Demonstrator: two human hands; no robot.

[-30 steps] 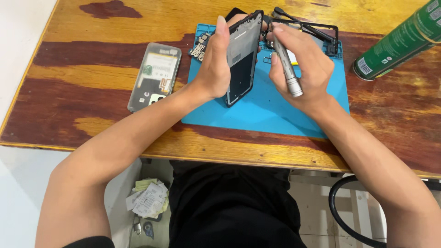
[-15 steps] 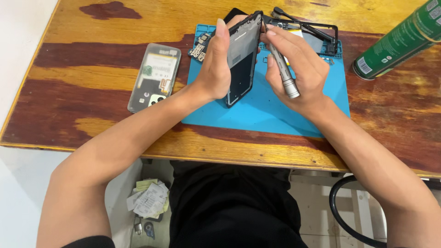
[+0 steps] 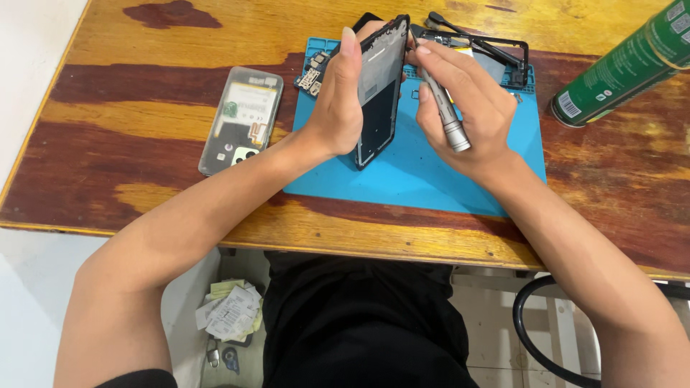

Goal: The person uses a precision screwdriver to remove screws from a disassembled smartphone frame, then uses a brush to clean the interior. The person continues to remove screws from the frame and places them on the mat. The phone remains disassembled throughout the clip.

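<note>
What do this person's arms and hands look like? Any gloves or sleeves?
No gloves: the left hand and right hand are bare, with no rings, watch or wristbands visible. Both forearms are uncovered. A dark sleeve edge shows at the left upper arm, matching the black clothing.

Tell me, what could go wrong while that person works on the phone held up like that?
The left hand holds the phone frame on edge above the blue mat, so it might slip and drop. The screwdriver in the right hand could skid off and scratch the frame. The green can lying nearby could possibly roll if an elbow nudges it.
</note>
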